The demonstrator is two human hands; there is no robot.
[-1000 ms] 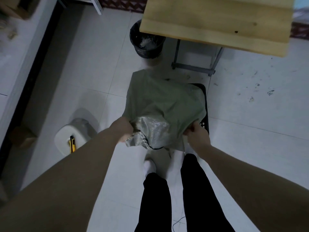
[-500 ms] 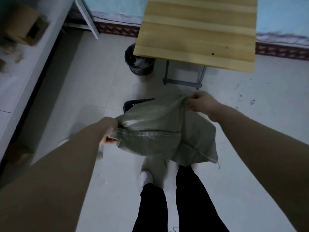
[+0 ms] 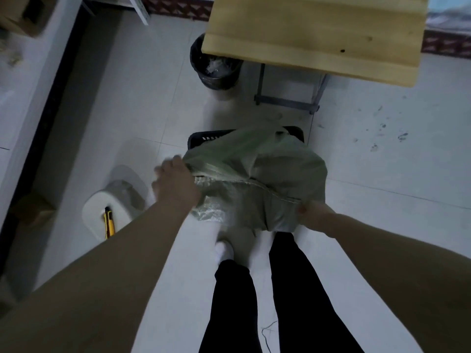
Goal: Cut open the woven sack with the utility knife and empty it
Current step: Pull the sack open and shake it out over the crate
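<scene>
- I am looking down at the woven sack (image 3: pixel 257 174), a limp grey-green bag that is hanging crumpled over the black crate (image 3: pixel 204 138) on the pale floor tiles (image 3: pixel 382 225).
- The sack is showing a stitched seam running across its near face, and a shinier, paler patch is catching light at its lower left corner; the weave itself is too blurred for me to make out.
- My left hand (image 3: pixel 175 184) is gripping the sack's upper left edge, fingers curled into the bunched fabric, on the crate's left side.
- My right hand (image 3: pixel 314 215) is pinching the sack's lower right edge, on the near side of the crate; its fingertips are partly hidden by the cloth.
- The utility knife (image 3: pixel 109 221), yellow and black, is lying on a white stool (image 3: pixel 114 200) well to the left of the crate, apart from both hands.
- A black bin (image 3: pixel 216 70) is standing beyond the crate, partly under a wooden table (image 3: pixel 318 34).
- I am finding no readable print, brand or label on the sack or the knife.
</scene>
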